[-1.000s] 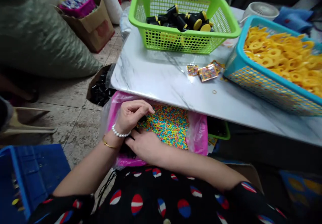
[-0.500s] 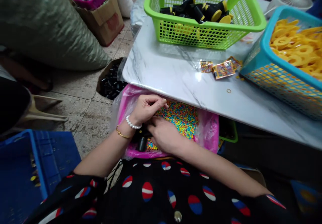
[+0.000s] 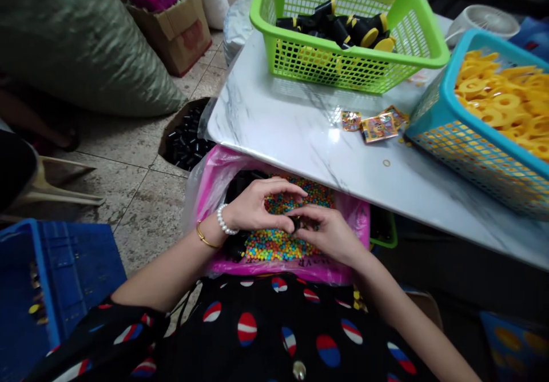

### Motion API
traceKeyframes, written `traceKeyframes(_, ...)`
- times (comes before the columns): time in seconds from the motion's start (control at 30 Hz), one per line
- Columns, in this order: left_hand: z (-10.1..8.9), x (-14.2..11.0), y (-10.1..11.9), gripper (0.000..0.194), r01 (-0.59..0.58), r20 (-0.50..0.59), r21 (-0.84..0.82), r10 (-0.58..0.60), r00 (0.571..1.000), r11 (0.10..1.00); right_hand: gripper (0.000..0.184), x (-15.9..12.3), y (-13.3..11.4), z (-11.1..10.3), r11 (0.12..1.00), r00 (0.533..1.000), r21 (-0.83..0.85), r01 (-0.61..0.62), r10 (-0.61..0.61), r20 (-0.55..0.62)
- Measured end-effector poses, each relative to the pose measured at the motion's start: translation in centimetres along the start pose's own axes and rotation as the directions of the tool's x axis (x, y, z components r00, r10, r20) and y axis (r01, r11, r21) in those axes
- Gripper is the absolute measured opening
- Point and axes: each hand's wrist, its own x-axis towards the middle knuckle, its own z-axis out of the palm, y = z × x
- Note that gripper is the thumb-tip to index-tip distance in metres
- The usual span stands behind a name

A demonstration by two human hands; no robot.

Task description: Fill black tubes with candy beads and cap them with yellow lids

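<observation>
My right hand (image 3: 332, 234) pinches a small black cylinder (image 3: 295, 223) between thumb and fingers, above a pink tub (image 3: 206, 182) lined with clear plastic. Facing it, my left hand (image 3: 263, 206) is open and curved, its thumb tip close to the black cylinder; whether they touch I cannot tell. Below both hands spreads a layer of tiny multicoloured beads or candies (image 3: 274, 246). More black cylinders (image 3: 235, 247) lie along the tub's left side, partly hidden by my left wrist.
A marble-patterned table (image 3: 274, 124) overhangs the tub. On it stand a green basket (image 3: 326, 79) of black-and-yellow tubes, a blue basket (image 3: 467, 153) of yellow rings, and small packets (image 3: 380, 127). A box of black cylinders (image 3: 189, 142) and a blue crate (image 3: 81, 273) flank the left.
My hands were close together low over the tub's left part. Now they have moved apart to the right and the right holds a black cylinder, with more of the front beads showing.
</observation>
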Motion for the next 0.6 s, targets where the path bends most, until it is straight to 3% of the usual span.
traceKeyframes(0.1, 0.4, -0.1, 0.3, 0.062, -0.115, 0.010, 0.062, 0.115, 0.993, 0.991, 0.030, -0.6, 0.2, -0.9, 0.939, 0.995, 0.332, -0.088, 0.100, -0.020)
traceKeyframes(0.17, 1.0, 0.0, 0.4, 0.060, -0.147, -0.020, 0.133, 0.151, 0.988, 0.980, 0.031, -0.7, 0.4, -1.4, 0.904, 0.995, 0.420, -0.075, 0.096, -0.030)
traceKeyframes(0.23, 1.6, 0.1, 0.3, 0.058, -0.166, -0.057, 0.196, 0.180, 0.982, 0.966, 0.032, -0.6, 0.6, -1.5, 0.948, 0.994, 0.318, -0.015, 0.049, -0.099)
traceKeyframes(0.3, 1.9, 0.2, 0.1, 0.058, -0.190, -0.074, 0.236, 0.212, 0.974, 0.953, 0.032, -0.2, 0.9, -1.4, 0.999, 0.980, 0.022, 0.038, -0.033, -0.195)
traceKeyframes(0.37, 1.9, 0.4, -0.2, 0.059, -0.214, -0.066, 0.248, 0.237, 0.969, 0.945, 0.033, 0.3, 1.0, -1.0, 0.948, 0.971, -0.316, 0.033, -0.105, -0.214)
traceKeyframes(0.43, 1.8, 0.4, -0.4, 0.059, -0.225, -0.054, 0.239, 0.244, 0.968, 0.945, 0.032, 0.8, 1.1, -0.2, 0.849, 0.987, -0.527, 0.028, -0.109, -0.123)
traceKeyframes(0.5, 1.5, 0.3, -0.6, 0.059, -0.227, -0.043, 0.225, 0.242, 0.969, 0.948, 0.027, 1.1, 1.2, 0.7, 0.810, 0.996, -0.582, 0.078, -0.086, 0.014)
traceKeyframes(0.6, 1.0, 0.2, -0.5, 0.058, -0.215, -0.051, 0.201, 0.230, 0.972, 0.956, 0.018, 1.1, 1.2, 1.3, 0.903, 0.989, -0.405, 0.143, -0.113, 0.097)
